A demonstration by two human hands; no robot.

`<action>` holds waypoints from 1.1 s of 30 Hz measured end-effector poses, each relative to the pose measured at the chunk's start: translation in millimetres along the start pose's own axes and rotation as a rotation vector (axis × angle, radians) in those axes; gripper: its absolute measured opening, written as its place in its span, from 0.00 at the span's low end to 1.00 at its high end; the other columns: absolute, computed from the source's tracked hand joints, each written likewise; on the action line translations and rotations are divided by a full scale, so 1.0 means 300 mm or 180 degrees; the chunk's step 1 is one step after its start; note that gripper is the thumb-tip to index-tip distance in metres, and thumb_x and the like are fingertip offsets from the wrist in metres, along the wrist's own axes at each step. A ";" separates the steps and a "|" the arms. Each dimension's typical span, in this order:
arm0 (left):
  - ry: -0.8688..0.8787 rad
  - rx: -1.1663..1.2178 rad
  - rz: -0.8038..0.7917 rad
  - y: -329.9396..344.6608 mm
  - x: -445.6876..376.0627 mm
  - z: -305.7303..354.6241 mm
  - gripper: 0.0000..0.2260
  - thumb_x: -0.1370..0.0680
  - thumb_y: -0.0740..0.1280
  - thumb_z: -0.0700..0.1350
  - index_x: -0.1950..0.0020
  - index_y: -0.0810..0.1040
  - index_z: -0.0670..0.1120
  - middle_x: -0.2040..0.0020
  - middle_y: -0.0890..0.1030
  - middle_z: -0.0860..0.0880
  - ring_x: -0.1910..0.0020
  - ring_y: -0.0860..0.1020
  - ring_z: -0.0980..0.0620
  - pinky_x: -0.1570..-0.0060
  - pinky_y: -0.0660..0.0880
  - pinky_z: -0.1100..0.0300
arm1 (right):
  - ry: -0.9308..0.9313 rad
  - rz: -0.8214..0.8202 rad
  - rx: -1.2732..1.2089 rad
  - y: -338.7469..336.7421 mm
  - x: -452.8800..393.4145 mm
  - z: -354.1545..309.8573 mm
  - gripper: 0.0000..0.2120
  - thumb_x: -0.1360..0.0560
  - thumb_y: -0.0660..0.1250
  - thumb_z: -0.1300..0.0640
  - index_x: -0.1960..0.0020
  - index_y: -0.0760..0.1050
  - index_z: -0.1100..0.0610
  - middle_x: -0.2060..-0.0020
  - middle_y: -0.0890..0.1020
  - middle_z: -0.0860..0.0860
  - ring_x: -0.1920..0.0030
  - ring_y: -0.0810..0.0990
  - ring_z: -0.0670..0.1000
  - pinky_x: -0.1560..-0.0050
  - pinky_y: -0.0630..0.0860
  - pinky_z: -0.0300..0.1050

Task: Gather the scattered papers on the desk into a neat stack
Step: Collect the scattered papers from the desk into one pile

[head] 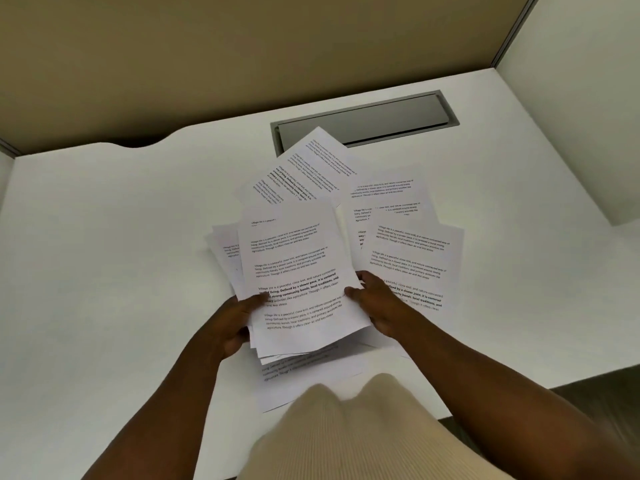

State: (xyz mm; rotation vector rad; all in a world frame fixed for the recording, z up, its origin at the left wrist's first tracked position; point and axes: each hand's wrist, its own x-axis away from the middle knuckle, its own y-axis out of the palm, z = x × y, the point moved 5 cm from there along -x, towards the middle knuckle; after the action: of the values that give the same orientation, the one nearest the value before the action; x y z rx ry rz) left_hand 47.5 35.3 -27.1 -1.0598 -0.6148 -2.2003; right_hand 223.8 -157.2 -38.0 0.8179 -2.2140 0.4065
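A loose bundle of printed white sheets is held above the white desk, its edges uneven. My left hand grips the bundle's left lower edge, thumb on top. On the bundle's right edge my right hand holds it the same way. More printed sheets lie flat on the desk: one angled behind the bundle, two overlapping to the right, and one under the bundle near the front edge.
A grey cable-tray flap is set into the desk behind the papers. Tan partition panels close off the back, and a white panel the right. A beige ribbed garment fills the lower middle.
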 end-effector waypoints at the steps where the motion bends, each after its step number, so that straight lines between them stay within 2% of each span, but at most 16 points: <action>1: 0.0000 0.0111 0.0012 0.001 -0.005 -0.012 0.19 0.25 0.71 0.43 0.34 0.76 0.45 0.41 0.82 0.42 0.42 0.81 0.40 0.39 0.74 0.38 | 0.0078 0.0031 -0.0020 0.005 -0.002 0.016 0.16 0.22 0.63 0.63 0.35 0.70 0.57 0.37 0.77 0.57 0.41 0.78 0.58 0.38 0.76 0.58; 3: 0.0016 0.0277 0.0062 0.002 -0.010 -0.029 0.18 0.24 0.69 0.40 0.34 0.76 0.44 0.41 0.82 0.41 0.42 0.80 0.40 0.39 0.73 0.37 | 0.0151 0.0065 0.0165 0.016 0.009 0.039 0.16 0.20 0.61 0.59 0.33 0.68 0.57 0.34 0.75 0.56 0.39 0.77 0.57 0.36 0.74 0.55; 5: 0.0047 0.0273 0.0116 -0.001 -0.014 -0.042 0.20 0.25 0.69 0.36 0.33 0.75 0.44 0.41 0.82 0.41 0.43 0.80 0.39 0.41 0.74 0.37 | 0.0028 0.0053 0.0783 0.019 0.024 0.048 0.19 0.19 0.59 0.53 0.30 0.66 0.57 0.33 0.73 0.54 0.35 0.73 0.56 0.37 0.71 0.47; 6: 0.0082 0.0249 0.0113 -0.001 -0.013 -0.042 0.20 0.25 0.68 0.34 0.33 0.74 0.44 0.40 0.81 0.41 0.44 0.81 0.39 0.42 0.75 0.38 | -0.0076 0.0072 0.1135 0.015 0.029 0.047 0.20 0.19 0.58 0.49 0.30 0.66 0.57 0.35 0.74 0.53 0.35 0.73 0.56 0.39 0.70 0.45; 8: 0.0178 0.0237 0.0090 -0.007 -0.008 -0.030 0.20 0.25 0.68 0.33 0.34 0.74 0.44 0.40 0.81 0.41 0.44 0.81 0.40 0.46 0.78 0.43 | -0.0282 0.0297 0.1528 -0.015 0.033 0.037 0.20 0.20 0.59 0.44 0.36 0.71 0.56 0.42 0.77 0.52 0.40 0.75 0.55 0.44 0.70 0.44; 10: 0.0275 0.0340 -0.0005 -0.018 0.001 -0.006 0.21 0.26 0.68 0.33 0.34 0.75 0.45 0.40 0.82 0.41 0.44 0.81 0.40 0.51 0.80 0.47 | -0.0397 0.0790 0.1444 -0.080 0.028 0.023 0.15 0.22 0.61 0.43 0.45 0.74 0.54 0.50 0.80 0.50 0.47 0.78 0.53 0.47 0.74 0.47; 12: 0.0377 0.0499 -0.0155 -0.022 0.015 0.024 0.23 0.28 0.69 0.35 0.33 0.74 0.45 0.39 0.81 0.41 0.43 0.81 0.41 0.52 0.81 0.48 | -0.0457 0.1504 0.1476 -0.182 0.031 0.014 0.13 0.24 0.66 0.47 0.48 0.74 0.56 0.50 0.81 0.53 0.49 0.78 0.54 0.48 0.74 0.46; 14: 0.0490 0.0642 -0.0219 -0.020 0.032 0.055 0.24 0.29 0.68 0.36 0.32 0.74 0.45 0.40 0.81 0.43 0.45 0.82 0.44 0.54 0.81 0.50 | -0.0330 0.2107 0.1678 -0.295 0.041 0.023 0.17 0.27 0.70 0.52 0.44 0.73 0.59 0.44 0.78 0.59 0.42 0.75 0.59 0.44 0.71 0.50; 16: 0.0625 0.0767 -0.0216 -0.015 0.046 0.085 0.22 0.27 0.66 0.36 0.33 0.74 0.45 0.42 0.83 0.44 0.48 0.83 0.47 0.57 0.82 0.53 | 0.0167 0.2418 0.1717 -0.392 0.056 0.048 0.26 0.29 0.72 0.51 0.37 0.68 0.61 0.38 0.72 0.61 0.36 0.70 0.63 0.39 0.70 0.57; 18: 0.0745 0.0836 -0.0165 -0.012 0.059 0.112 0.19 0.23 0.63 0.35 0.33 0.74 0.44 0.46 0.85 0.46 0.51 0.84 0.49 0.59 0.82 0.55 | 0.0646 0.2485 0.1703 -0.455 0.068 0.072 0.38 0.32 0.75 0.47 0.32 0.61 0.62 0.34 0.66 0.62 0.33 0.65 0.64 0.38 0.68 0.63; 20: 0.0809 0.0846 -0.0116 -0.015 0.064 0.126 0.19 0.22 0.63 0.34 0.32 0.74 0.44 0.49 0.86 0.47 0.53 0.85 0.50 0.60 0.82 0.56 | 0.0770 0.2441 0.1744 -0.487 0.071 0.076 0.45 0.34 0.77 0.43 0.30 0.57 0.64 0.33 0.64 0.63 0.32 0.64 0.65 0.37 0.67 0.62; 23: 0.0827 0.0817 -0.0085 -0.013 0.062 0.132 0.19 0.22 0.62 0.33 0.31 0.73 0.44 0.50 0.86 0.48 0.54 0.85 0.51 0.60 0.82 0.56 | 0.0727 0.2354 0.2007 -0.506 0.061 0.060 0.47 0.34 0.78 0.45 0.31 0.55 0.66 0.34 0.65 0.65 0.33 0.65 0.65 0.34 0.64 0.58; 25: 0.0806 0.0816 -0.0045 -0.015 0.057 0.129 0.20 0.22 0.62 0.33 0.31 0.73 0.44 0.49 0.86 0.47 0.54 0.85 0.51 0.60 0.82 0.56 | 0.0765 0.2322 0.1904 -0.515 0.042 0.057 0.47 0.35 0.79 0.46 0.31 0.55 0.66 0.34 0.66 0.65 0.33 0.66 0.65 0.33 0.64 0.57; 28: 0.0735 0.0807 -0.0049 -0.021 0.046 0.120 0.21 0.23 0.63 0.34 0.30 0.73 0.45 0.40 0.82 0.44 0.49 0.84 0.48 0.58 0.82 0.54 | 0.0759 0.2294 0.1497 -0.527 0.020 0.065 0.42 0.37 0.80 0.51 0.35 0.60 0.65 0.37 0.73 0.63 0.36 0.73 0.64 0.36 0.71 0.57; 30: 0.0713 0.0747 -0.0064 -0.023 0.043 0.119 0.21 0.23 0.64 0.34 0.30 0.73 0.45 0.38 0.80 0.43 0.44 0.81 0.45 0.55 0.82 0.52 | 0.0569 0.2449 0.1606 -0.532 0.032 0.052 0.30 0.33 0.76 0.54 0.38 0.66 0.63 0.41 0.77 0.61 0.40 0.76 0.63 0.39 0.74 0.57; 33: 0.0699 0.0649 -0.0060 -0.023 0.049 0.122 0.21 0.24 0.64 0.34 0.31 0.73 0.45 0.38 0.81 0.43 0.41 0.79 0.42 0.53 0.82 0.49 | -0.0485 0.2782 0.1889 -0.519 0.091 -0.046 0.10 0.26 0.66 0.56 0.48 0.74 0.61 0.51 0.81 0.60 0.51 0.80 0.62 0.53 0.76 0.51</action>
State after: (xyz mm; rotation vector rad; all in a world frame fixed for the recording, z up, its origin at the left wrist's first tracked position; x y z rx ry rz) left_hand 54.6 58.5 4.7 -0.6999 -0.7328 -2.1778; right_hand 319.7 -278.4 -2.5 0.0886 -2.5348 1.5065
